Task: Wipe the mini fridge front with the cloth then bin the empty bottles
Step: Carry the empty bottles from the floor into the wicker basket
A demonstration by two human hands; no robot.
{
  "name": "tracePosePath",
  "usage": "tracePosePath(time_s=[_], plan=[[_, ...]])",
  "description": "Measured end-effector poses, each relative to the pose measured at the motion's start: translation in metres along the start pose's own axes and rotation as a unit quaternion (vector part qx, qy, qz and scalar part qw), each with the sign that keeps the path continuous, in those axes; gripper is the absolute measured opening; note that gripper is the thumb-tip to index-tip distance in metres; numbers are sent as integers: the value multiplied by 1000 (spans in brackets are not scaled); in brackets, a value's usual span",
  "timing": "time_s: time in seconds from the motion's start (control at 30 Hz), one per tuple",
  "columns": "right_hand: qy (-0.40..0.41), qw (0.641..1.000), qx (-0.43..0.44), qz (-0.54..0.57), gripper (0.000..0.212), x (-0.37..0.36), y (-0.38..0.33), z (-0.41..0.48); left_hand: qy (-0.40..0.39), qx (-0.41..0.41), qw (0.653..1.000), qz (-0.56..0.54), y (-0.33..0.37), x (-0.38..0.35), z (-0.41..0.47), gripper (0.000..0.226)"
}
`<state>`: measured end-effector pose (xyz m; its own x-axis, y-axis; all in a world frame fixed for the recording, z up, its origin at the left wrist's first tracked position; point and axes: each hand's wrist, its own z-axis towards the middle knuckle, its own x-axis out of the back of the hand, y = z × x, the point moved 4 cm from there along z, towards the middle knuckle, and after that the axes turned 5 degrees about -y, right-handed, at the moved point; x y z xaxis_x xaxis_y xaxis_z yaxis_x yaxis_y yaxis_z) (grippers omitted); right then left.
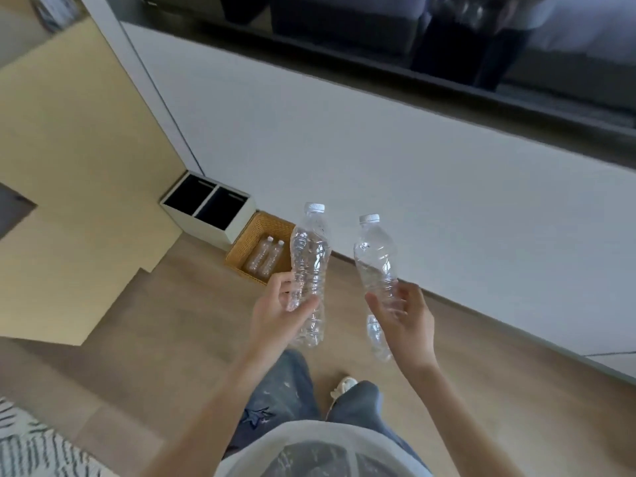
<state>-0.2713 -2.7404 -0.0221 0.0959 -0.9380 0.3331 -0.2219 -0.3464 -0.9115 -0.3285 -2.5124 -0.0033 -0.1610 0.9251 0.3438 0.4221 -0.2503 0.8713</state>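
- A white two-hole bin (206, 215) stood on the wood floor by the white wall.
- A woven basket (246, 241) sat just beside it, with two clear bottles lying inside.
- The left hand (275, 315) had its fingers curled round the low part of one empty bottle (309, 256).
- The right hand (406, 318) held the other bottle (375, 256) low down too, fingers half closed.
- Both bottles looked very light, thin and squashy. Holding the ridged middle seemed safest.

clear bottles (308, 266) white caps, tan wicker basket (248, 239), striped rug (31, 445)
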Motion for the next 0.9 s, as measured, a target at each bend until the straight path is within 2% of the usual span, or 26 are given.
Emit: tracePosePath(time_s=[0.1, 0.3, 0.47, 0.57, 0.67, 0.9], plan=[[-26, 1000, 6, -5, 32, -15, -12, 30, 34, 31, 999, -9, -7, 11, 20, 44], [-41, 999, -3, 6, 32, -62, -26, 76, 56, 52, 997, -31, -26, 55, 74, 47], [3, 999, -38, 28, 33, -126, -28, 107, 8, 49, 999, 7, -53, 109, 140, 38], [36, 996, -65, 43, 30, -177, -19, 125, -46, 53, 996, 46, -81, 141, 194, 43], [43, 993, -96, 57, 27, -233, -3, 151, -89, 60, 994, 31, -114, 160, 251, 50], [96, 979, -161, 77, 31, -334, 74, 222, -141, 74, 987, 33, -201, 141, 367, 55]])
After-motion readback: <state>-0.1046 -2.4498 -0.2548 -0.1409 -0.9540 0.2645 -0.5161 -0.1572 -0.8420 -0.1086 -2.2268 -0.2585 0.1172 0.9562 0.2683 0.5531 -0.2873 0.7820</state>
